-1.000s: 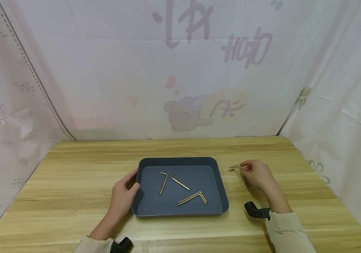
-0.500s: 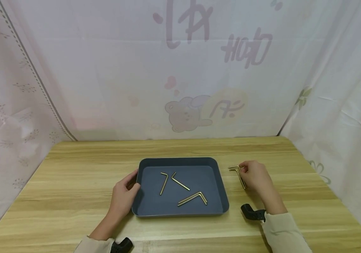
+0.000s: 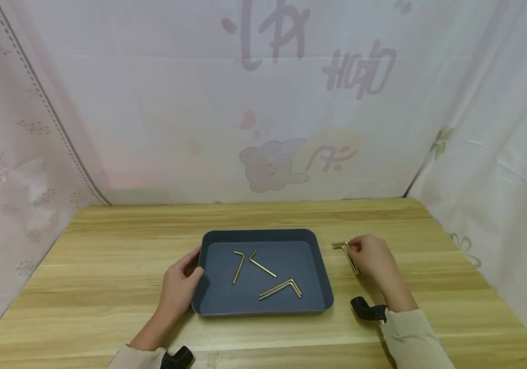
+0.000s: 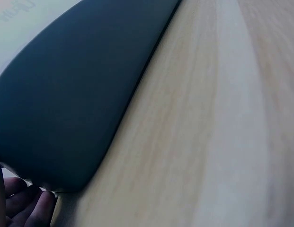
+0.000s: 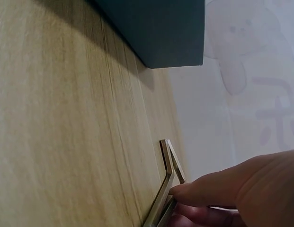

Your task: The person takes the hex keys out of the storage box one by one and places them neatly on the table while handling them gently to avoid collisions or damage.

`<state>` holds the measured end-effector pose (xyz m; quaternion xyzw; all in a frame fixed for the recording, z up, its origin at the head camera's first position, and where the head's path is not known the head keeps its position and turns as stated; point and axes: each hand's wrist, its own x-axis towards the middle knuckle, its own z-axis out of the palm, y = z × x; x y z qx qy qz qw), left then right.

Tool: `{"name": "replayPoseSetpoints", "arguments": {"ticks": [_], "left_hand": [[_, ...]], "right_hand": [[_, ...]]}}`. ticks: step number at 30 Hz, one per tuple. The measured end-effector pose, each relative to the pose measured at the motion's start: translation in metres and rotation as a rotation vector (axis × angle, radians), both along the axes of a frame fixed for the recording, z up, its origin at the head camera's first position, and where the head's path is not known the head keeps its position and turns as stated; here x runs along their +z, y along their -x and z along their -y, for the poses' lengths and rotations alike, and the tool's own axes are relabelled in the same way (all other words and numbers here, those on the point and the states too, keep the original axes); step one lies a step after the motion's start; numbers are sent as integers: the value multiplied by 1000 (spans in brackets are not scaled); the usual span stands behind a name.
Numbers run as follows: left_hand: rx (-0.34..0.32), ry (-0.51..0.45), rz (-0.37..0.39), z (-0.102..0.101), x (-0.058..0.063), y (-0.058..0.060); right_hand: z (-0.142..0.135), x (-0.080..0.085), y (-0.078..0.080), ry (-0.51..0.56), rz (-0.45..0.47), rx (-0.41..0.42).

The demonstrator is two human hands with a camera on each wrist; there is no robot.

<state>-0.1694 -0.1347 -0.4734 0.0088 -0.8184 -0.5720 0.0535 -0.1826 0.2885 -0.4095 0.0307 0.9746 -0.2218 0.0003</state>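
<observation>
In the head view a dark blue-grey tray holds several brass-coloured hex keys; one hex key lies left, another beside it, and a nested pair nearer the front. My left hand grips the tray's left side, thumb at the rim; its fingers show low in the left wrist view. Right of the tray, my right hand pinches a hex key near its bend. A second hex key lies alongside it, bends close together. Their far ends are partly hidden by the hand.
The wooden table runs to a printed white curtain at the back, with more curtain on both sides. A black wrist mount sits at the right cuff, another at the left.
My right hand has shifted slightly left, and the two hex keys by it now lie closer together, side by side. The left hand and the tray have stayed put.
</observation>
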Motion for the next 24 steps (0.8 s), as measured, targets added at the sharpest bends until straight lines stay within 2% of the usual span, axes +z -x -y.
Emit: {"name": "replayPoseSetpoints", "arguments": {"ticks": [24], "left_hand": [[5, -5, 3, 0, 0, 1]], "right_hand": [[4, 2, 1, -5, 16, -11]]}}
